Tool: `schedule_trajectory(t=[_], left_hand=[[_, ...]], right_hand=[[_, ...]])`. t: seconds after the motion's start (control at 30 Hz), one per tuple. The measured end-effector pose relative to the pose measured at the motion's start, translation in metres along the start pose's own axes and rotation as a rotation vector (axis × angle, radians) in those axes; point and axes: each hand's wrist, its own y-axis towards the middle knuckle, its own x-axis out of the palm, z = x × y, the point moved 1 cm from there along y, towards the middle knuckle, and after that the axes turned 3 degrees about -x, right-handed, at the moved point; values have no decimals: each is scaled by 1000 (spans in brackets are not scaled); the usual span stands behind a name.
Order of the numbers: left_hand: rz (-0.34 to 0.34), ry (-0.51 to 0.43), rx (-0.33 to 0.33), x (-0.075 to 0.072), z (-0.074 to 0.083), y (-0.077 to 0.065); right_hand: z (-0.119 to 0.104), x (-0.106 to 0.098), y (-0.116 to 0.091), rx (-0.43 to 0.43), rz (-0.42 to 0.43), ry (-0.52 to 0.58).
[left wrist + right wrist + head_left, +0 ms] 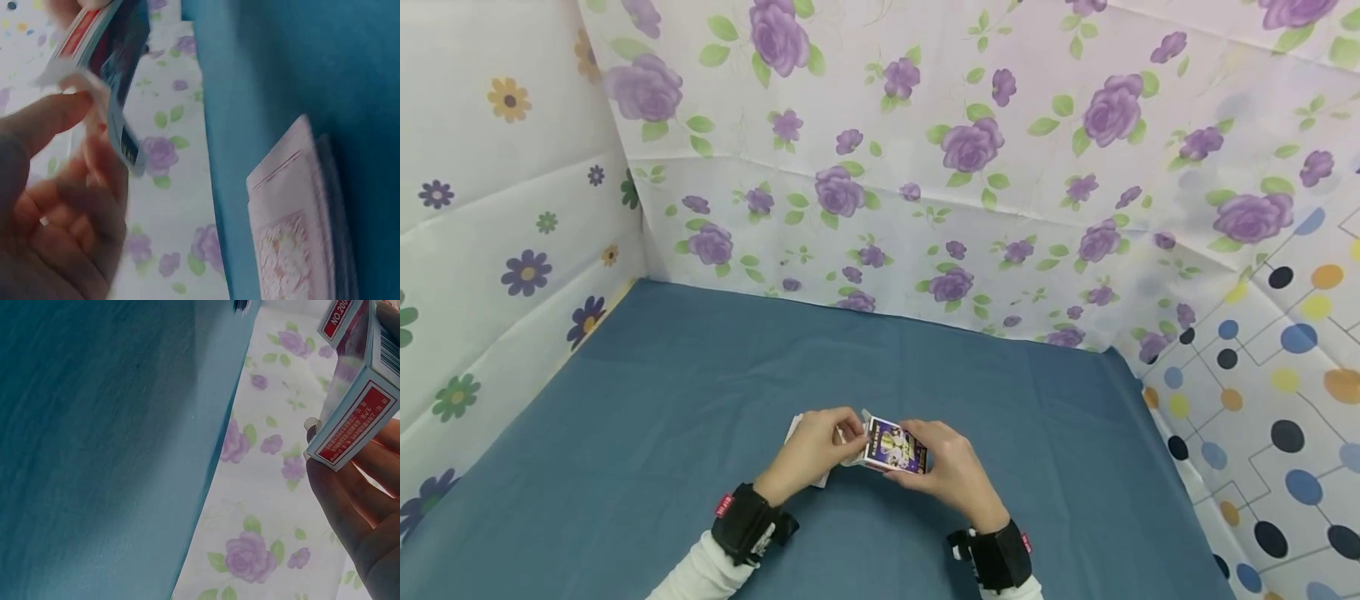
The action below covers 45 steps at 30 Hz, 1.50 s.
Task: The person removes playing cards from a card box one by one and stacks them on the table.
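Note:
A small card box with a purple and yellow picture on its face is held above the blue cloth. My right hand grips it by its right end, thumb and fingers on opposite edges. Red printed labels show on the box in the right wrist view. At the other end, my left hand pinches the raised flap, which carries a barcode. Partly hidden behind the left hand lies a pale stack with an embossed-looking floral panel; its exact kind I cannot tell.
Blue cloth covers the table. A purple-flowered sheet hangs behind it, a daisy-printed sheet at the left and a dotted sheet at the right. Each wrist wears a black strap with a camera.

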Motion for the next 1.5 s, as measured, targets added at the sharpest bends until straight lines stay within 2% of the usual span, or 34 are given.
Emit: schedule_trajectory(t=[0.07, 0.17, 0.37, 0.6, 0.73, 0.9, 1.2, 1.33, 1.5], left_hand=[[5, 32, -39, 4, 1, -1], [-21, 25, -75, 7, -1, -3], [-139, -152, -94, 6, -5, -2], [-202, -316, -164, 2, -11, 1], [-234, -378, -196, -3, -12, 3], [-232, -413, -246, -11, -14, 5], [-252, -537, -270, -26, -16, 3], [-217, -552, -295, -34, -19, 2], [-139, -526, -311, -47, -25, 1]], right_hand=[[-1, 0, 0, -1, 4, -1], [-2, 0, 0, 1, 3, 3], [-1, 0, 0, 14, 0, 5], [1, -1, 1, 28, 3, 1], [2, -3, 1, 37, 5, -3], [3, -6, 1, 50, 11, -13], [4, -5, -2, 75, 2, -22], [5, -4, -2, 69, 9, -33], [7, -4, -1, 75, 18, -36]])
